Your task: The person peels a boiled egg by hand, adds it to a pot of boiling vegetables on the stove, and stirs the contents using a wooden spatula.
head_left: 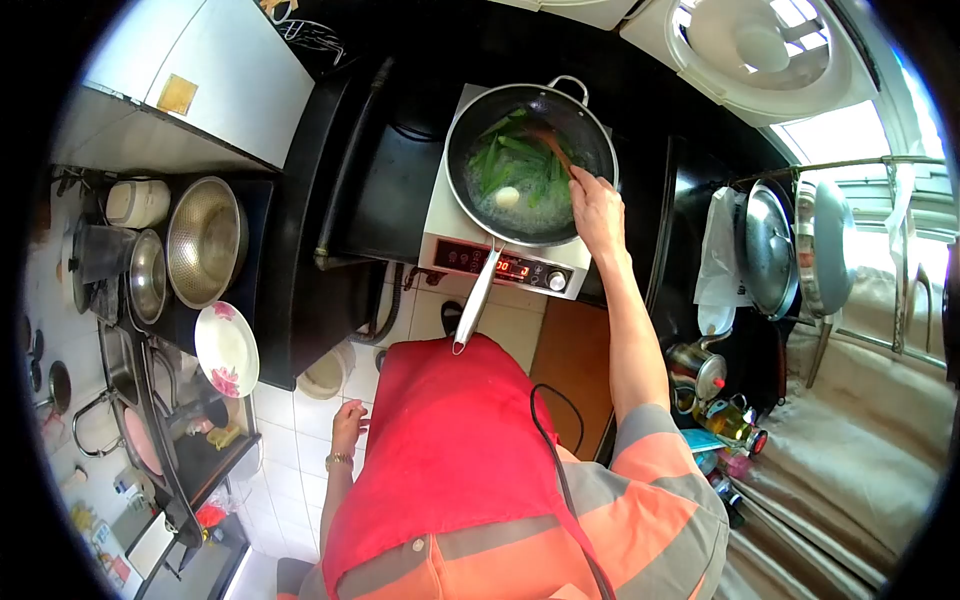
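Observation:
My right hand (pixel 598 208) is closed around the handle of a wooden spatula (pixel 557 150), whose blade rests among green leafy vegetables (pixel 515 165) in a wok (pixel 462 170). Bubbling, cloudy liquid surrounds the greens, and a pale round piece (pixel 507 197) lies near the front of the pan. The wok sits on an induction cooker (pixel 440 225) with lit red digits, its metal handle (pixel 478 300) pointing toward my red apron (pixel 440 430). Down at my side hangs my left hand (pixel 348 425), fingers loosely bent and apart, with nothing seen in it.
On the left are a perforated metal bowl (pixel 205 240), a smaller metal bowl (pixel 148 277) and a flowered plate (pixel 226 350). Lids (pixel 770 250) hang on a rack at right, above a kettle (pixel 690 365) and an oil bottle (pixel 730 425). A black cable (pixel 560 440) crosses my apron.

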A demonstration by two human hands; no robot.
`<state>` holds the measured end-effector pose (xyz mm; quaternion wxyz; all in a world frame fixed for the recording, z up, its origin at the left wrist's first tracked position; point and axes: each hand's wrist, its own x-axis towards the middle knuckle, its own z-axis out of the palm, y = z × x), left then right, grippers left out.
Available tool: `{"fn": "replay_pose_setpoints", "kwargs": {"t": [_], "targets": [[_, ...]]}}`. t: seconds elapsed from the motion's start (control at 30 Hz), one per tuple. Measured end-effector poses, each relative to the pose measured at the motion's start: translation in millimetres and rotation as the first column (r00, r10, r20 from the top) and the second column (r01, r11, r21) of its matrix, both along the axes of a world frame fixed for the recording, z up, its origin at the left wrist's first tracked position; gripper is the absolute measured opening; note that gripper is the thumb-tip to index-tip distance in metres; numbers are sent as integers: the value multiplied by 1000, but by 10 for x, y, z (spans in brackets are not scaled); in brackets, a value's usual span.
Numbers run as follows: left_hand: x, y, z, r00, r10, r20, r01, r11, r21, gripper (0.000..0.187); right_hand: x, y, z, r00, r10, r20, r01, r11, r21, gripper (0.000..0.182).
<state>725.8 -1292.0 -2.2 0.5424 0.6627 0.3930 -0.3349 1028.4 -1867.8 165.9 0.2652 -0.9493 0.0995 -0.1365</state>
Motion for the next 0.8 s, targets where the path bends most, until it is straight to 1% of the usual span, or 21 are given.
{"fn": "replay_pose_setpoints", "kwargs": {"t": [0.1,0.17,0.2,0.23,0.3,0.33,0.4,0.5,0.53,0.57,0.63,0.67,0.7,0.73,0.77,0.8], "targets": [[8,17,-4,1000,-18,-6,18,1000,-15,38,159,-29,-93,1000,4,-30,-4,1000,-3,30],[61,-1,39,999,-36,5,36,999,4,39,240,-49,-183,999,37,-39,-37,999,-7,31],[91,-5,53,999,-38,5,38,999,3,39,256,-56,-193,997,26,-78,-26,1000,-11,32],[118,-9,66,999,-41,2,41,999,14,40,235,-73,-209,997,23,-79,-24,1000,-11,32],[151,-17,94,999,-45,-1,45,999,24,41,183,-108,-214,986,61,-154,-70,996,-50,32],[159,-24,109,999,-48,1,48,998,29,41,134,-124,-189,986,59,-155,-67,996,-52,32],[178,-33,92,998,-55,5,55,998,31,42,-7,-154,-103,971,60,-230,-74,996,-54,33],[168,-18,68,997,-78,0,78,996,30,42,-212,-275,11,970,68,-233,-78,996,-36,32],[171,-18,78,997,-79,-11,79,997,16,42,-288,-290,131,972,51,-229,-47,999,26,31],[177,-22,85,997,-78,-20,78,997,2,42,-350,-351,186,959,1,-284,27,995,93,32],[163,-15,67,998,-68,-16,68,998,-7,42,-496,-457,272,973,-89,-215,148,950,275,33],[152,-5,58,998,-62,-13,62,998,-15,43,-545,-460,324,941,-199,-275,278,917,287,34],[141,0,60,998,-64,-13,64,998,-16,43,-591,-527,212,940,-201,-275,279,917,286,34],[143,4,56,997,-72,-16,72,997,-20,43,-630,-551,117,940,-253,-230,314,905,287,35],[150,7,48,997,-80,-17,79,997,-23,43,-685,-594,52,919,-277,-280,362,872,328,36],[158,5,42,997,-80,-16,80,997,-23,43,-711,-552,107,896,-298,-330,412,836,363,38]]}}
